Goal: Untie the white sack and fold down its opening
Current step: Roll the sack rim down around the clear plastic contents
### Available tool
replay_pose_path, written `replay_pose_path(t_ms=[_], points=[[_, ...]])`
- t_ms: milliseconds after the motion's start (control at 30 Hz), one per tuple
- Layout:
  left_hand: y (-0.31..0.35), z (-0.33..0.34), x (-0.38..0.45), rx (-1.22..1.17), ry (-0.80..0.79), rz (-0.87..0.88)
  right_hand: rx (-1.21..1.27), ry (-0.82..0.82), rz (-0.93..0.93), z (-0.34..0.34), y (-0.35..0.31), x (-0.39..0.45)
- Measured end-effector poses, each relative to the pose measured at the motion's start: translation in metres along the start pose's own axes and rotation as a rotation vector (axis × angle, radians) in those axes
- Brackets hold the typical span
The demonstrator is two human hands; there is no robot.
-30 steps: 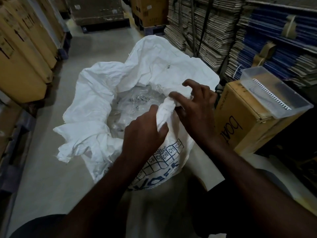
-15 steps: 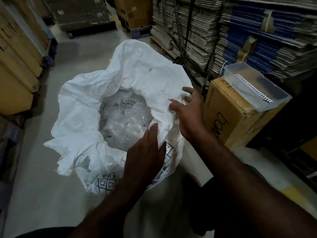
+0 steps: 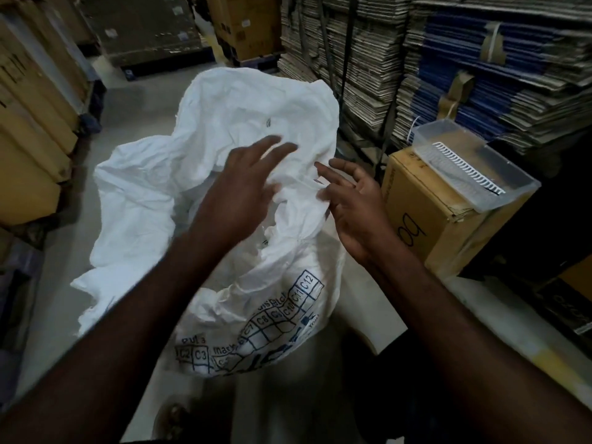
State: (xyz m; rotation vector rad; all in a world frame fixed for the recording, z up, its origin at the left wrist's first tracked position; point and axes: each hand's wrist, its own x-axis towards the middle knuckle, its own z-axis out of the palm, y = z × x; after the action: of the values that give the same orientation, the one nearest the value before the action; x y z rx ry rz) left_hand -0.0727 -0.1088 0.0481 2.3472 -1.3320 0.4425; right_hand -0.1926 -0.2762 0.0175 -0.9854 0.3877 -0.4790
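The crumpled white woven sack (image 3: 224, 161) stands on the grey concrete floor (image 3: 141, 110) in the aisle, its mouth already loose, no tie visible, and its blue-printed side towards the person. Its left rim sags outward towards the floor, while the far rim stands tall.

The left hand (image 3: 237, 200) hovers over the mouth with fingers spread wide, gripping nothing. The right hand (image 3: 355, 206), near the right rim, is open too, palm partly up, with the fingertips (image 3: 323, 169) at or just off the cloth.

To fold well, each hand should probably pinch the rim on its own side and roll it outward evenly, then work round to the tall far side.

The left hand hides the sack's inside. Motion blur smears both hands, so contact with the cloth is uncertain. Right of the sack, a brown cardboard box (image 3: 429, 219) carries a clear plastic tray (image 3: 480, 165).
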Motion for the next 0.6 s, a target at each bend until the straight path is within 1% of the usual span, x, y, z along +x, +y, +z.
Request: replay_pose_path(t_ms=[100,167,233,300,367,400,433,500,533,600], points=[[-0.006,0.008,0.046,0.162,-0.253,0.229,0.029,-0.018,-0.035,-0.005,-0.004,0.0],[-0.005,0.01,0.068,0.165,-0.352,0.33,0.025,-0.014,-0.035,-0.01,-0.007,0.002],[-0.005,0.01,0.083,0.116,-0.437,0.404,0.01,-0.033,-0.011,-0.014,-0.009,0.002],[-0.002,0.01,0.09,0.107,-0.482,0.456,-0.022,-0.078,0.007,-0.016,-0.01,0.003],[0.003,0.007,0.087,0.098,-0.508,0.399,-0.105,-0.109,-0.005,-0.019,-0.008,0.003],[0.005,0.005,0.084,0.082,-0.497,0.331,-0.199,-0.097,-0.029,-0.021,-0.007,0.003],[0.006,0.004,0.08,0.075,-0.451,0.256,-0.329,-0.062,-0.061,-0.021,-0.007,0.002],[0.01,0.002,0.076,0.094,-0.306,0.14,-0.53,0.038,-0.106,-0.019,-0.007,-0.003],[0.013,0.001,0.074,0.104,-0.237,0.117,-0.562,0.068,-0.108,-0.018,-0.006,-0.006],[0.02,0.005,0.068,0.114,-0.112,0.097,-0.589,0.07,-0.095,-0.014,-0.001,-0.011]])
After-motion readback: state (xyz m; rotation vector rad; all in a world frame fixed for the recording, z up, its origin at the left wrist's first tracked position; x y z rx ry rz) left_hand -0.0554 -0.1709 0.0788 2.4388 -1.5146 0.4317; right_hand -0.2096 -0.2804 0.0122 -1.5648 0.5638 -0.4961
